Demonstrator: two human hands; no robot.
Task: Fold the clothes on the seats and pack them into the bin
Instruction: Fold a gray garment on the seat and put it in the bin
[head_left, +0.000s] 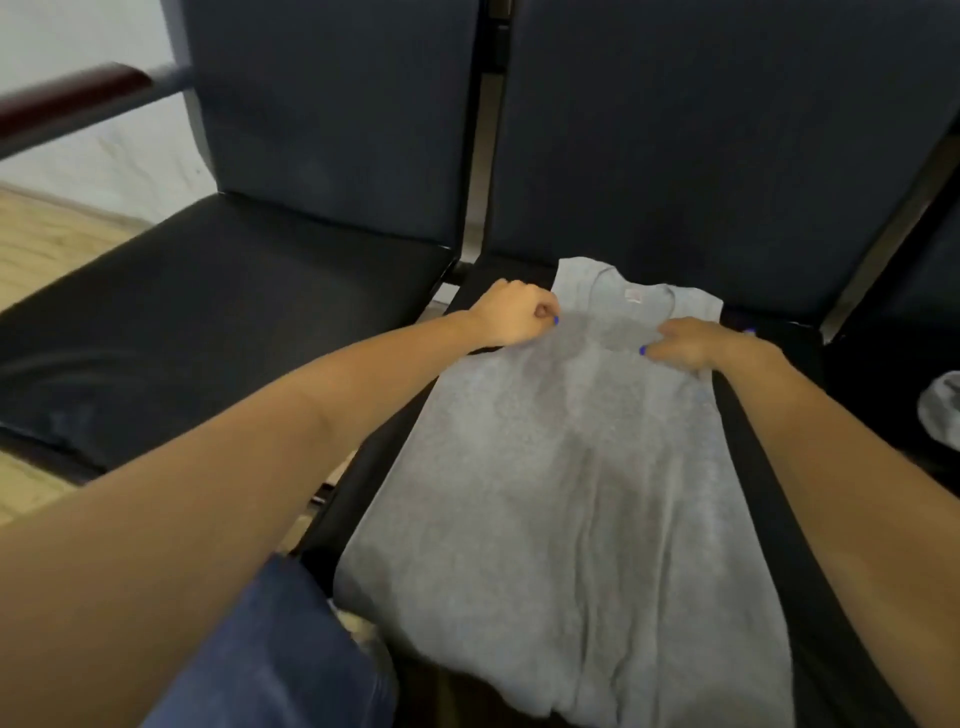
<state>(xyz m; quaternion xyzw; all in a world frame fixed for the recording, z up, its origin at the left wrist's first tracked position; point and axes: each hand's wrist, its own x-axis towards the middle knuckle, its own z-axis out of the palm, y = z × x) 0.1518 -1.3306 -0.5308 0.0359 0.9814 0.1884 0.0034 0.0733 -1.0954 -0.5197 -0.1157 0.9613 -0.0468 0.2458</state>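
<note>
A grey sleeveless top (566, 457) lies spread flat on the middle black seat (758, 415), neckline toward the backrest and hem hanging over the front edge. My left hand (511, 317) grips the fabric at the top's left shoulder edge with curled fingers. My right hand (685, 348) grips the fabric at the right shoulder edge the same way. No bin is in view.
An adjoining black seat (218, 317) sits to the left with a dark red armrest (72, 98) beyond it. Another grey garment (943, 410) lies bunched on the seat at the right edge. Dark backrests (727, 130) rise behind. My jeans-clad leg (270, 654) is at the bottom left.
</note>
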